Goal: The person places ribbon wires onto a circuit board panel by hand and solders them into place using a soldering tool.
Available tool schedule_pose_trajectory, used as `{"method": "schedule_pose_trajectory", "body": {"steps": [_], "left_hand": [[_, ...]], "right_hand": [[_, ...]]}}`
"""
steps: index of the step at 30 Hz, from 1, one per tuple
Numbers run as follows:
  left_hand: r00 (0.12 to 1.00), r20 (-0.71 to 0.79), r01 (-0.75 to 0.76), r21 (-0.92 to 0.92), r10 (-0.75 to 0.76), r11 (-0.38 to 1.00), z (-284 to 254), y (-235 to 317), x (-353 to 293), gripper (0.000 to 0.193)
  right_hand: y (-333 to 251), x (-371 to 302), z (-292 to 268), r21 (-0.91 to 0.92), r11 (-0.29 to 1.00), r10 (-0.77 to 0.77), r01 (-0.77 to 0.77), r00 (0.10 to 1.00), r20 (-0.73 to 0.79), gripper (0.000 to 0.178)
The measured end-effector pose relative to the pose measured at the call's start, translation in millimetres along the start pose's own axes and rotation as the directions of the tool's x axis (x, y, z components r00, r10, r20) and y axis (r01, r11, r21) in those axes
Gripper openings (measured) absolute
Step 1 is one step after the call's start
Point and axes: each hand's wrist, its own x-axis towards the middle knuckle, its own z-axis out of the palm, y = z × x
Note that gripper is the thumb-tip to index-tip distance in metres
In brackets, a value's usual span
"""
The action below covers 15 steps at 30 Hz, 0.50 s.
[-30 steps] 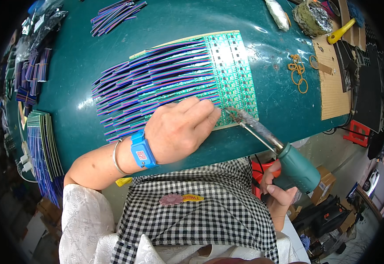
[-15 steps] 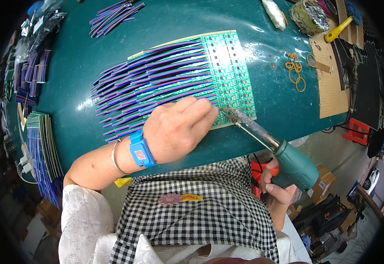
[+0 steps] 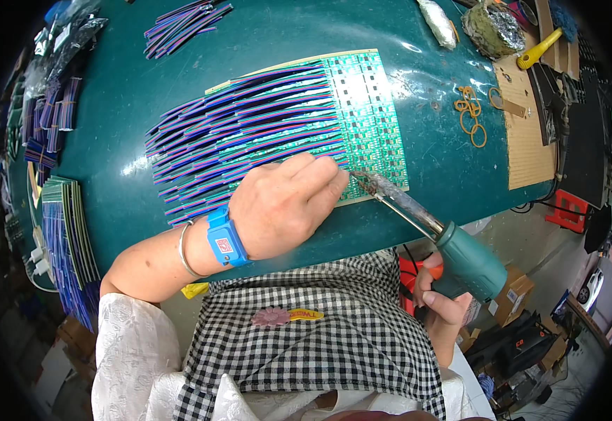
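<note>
On the green table lies a green circuit board panel (image 3: 369,105), with rows of multicoloured ribbon cables (image 3: 250,126) covering its left and middle. My left hand (image 3: 288,200), wearing a blue wrist strap (image 3: 226,238), rests over the board's near edge. Its thumb and forefinger are pinched on a ribbon cable end, mostly hidden under the fingers. In my right hand (image 3: 446,302) is a soldering gun (image 3: 471,259) with a green body, gripped by its handle. The dark tip points left and meets the board just beside my left fingertips; the exact contact point is too small to make out.
Loose ribbon cables (image 3: 183,28) lie at the far left, and finished-looking boards with cables (image 3: 67,238) are stacked at the left edge. Rubber bands (image 3: 471,116) sit right of the panel. A foil-wrapped roll (image 3: 492,31) and a yellow-handled tool (image 3: 539,48) are at the far right.
Almost nothing differs. The soldering gun's body has shifted very slightly left and down, while its tip stays beside my left fingertips.
</note>
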Motion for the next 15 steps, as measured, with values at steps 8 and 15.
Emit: {"method": "schedule_pose_trajectory", "body": {"steps": [8,15], "left_hand": [[1.000,0.009,-0.007,0.007,0.007,1.000,0,-2,-2,0.036],[1.000,0.005,-0.006,0.011,0.006,1.000,0,-2,-1,0.037]], "right_hand": [[-3,4,1,0.062,0.992,-0.112,0.113,0.993,-0.027,0.051],[-5,7,-13,0.145,0.978,-0.157,0.152,0.987,0.023,0.056]]}}
